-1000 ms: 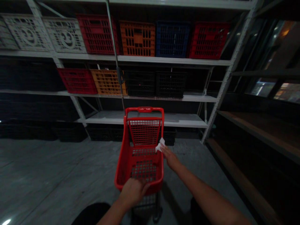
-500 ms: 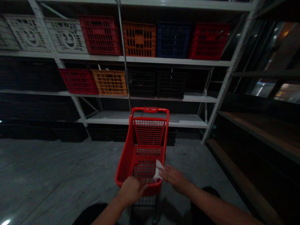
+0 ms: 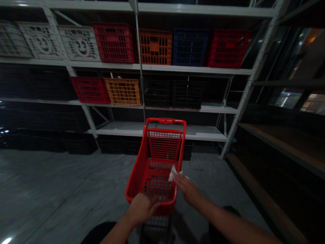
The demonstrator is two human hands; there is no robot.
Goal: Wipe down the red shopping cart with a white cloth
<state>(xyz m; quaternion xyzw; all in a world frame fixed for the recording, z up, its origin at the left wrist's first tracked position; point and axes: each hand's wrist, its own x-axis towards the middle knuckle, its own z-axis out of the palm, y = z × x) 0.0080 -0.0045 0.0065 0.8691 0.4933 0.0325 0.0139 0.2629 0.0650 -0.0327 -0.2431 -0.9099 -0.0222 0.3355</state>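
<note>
A small red plastic shopping cart (image 3: 142, 169) stands before me, its handle at the far end and its basket holding nothing that I can see. My left hand (image 3: 142, 207) is closed over the near rim of the basket, with its fingertips hidden inside. On the right rim, my right hand (image 3: 186, 188) presses a crumpled white wipe (image 3: 173, 173) against the plastic. The wipe sticks out past the fingers on both sides of the rim.
Behind the cart runs a white metal shelf rack (image 3: 162, 67). It carries red, white, orange, blue and black crates, such as an orange crate (image 3: 155, 47). Dark shelving (image 3: 276, 139) lines the right side. The floor (image 3: 63, 183) is grey concrete.
My right hand has slid the wipe forward along the right rim, away from me. The left hand keeps its place on the near rim. The view has shifted slightly.
</note>
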